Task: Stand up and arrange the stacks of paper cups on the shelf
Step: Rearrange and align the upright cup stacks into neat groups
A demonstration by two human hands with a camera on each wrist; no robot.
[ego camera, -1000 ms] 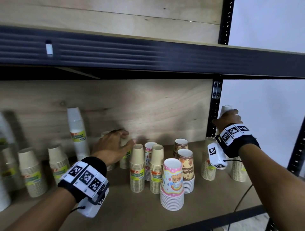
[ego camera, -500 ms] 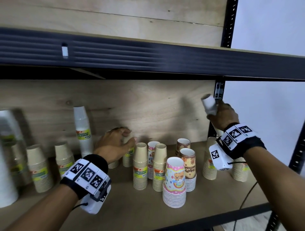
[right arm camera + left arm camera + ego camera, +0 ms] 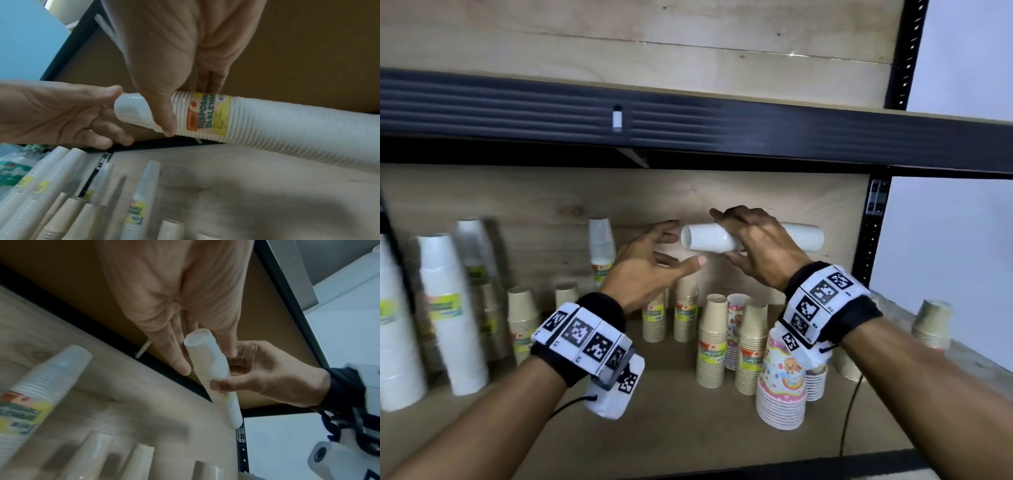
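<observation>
Wooden shelf [image 3: 688, 428] with plywood back, black beam above. Far left: tall white cup stacks [image 3: 453, 315], upright, blurred. Next, short tan stacks [image 3: 524, 325] and another tall white stack [image 3: 602, 253] by the back panel. Left hand [image 3: 650, 270] raised, fingers spread and relaxed, thumb and fingertips at the closed end of the long white stack [image 3: 709, 238], not gripping it. That stack is in the air, level, above the shelf, near the back panel. Right hand [image 3: 760, 250] holds it, thumb under, fingers over, near the yellow label [image 3: 211, 113]. Below: tan stacks [image 3: 712, 342] and patterned stack [image 3: 780, 387], upright. Far right: tan stack [image 3: 931, 329].
</observation>
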